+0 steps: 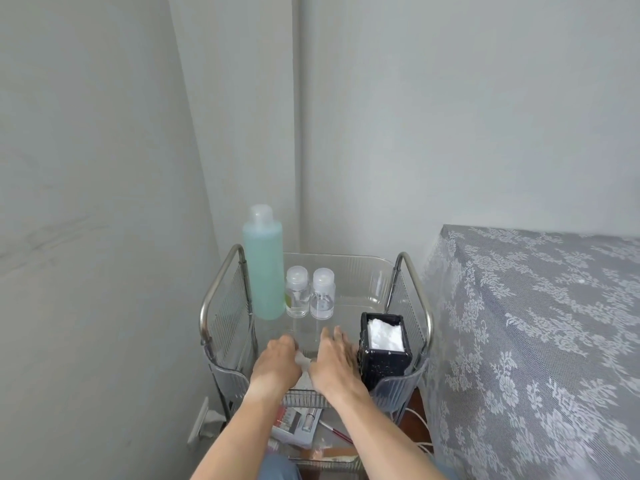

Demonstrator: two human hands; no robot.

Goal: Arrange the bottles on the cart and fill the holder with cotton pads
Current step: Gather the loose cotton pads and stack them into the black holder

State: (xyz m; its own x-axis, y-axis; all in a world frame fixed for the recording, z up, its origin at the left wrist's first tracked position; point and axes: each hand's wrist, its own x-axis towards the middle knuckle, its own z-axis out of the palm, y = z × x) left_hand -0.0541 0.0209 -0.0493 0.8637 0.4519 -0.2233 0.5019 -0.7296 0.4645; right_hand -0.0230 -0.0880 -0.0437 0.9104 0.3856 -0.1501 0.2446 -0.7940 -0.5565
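No legible text on any item.

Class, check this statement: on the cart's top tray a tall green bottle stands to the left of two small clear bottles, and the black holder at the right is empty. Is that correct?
Not quite. The black holder is not empty: the head view shows white cotton pads filling its open top. The rest holds: the tall green bottle stands left of the two small clear bottles on the cart's top tray.

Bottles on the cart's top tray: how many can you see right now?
3. The tall green bottle stands at the back left, with two small clear bottles side by side right of it. The hands may hide something near the front.
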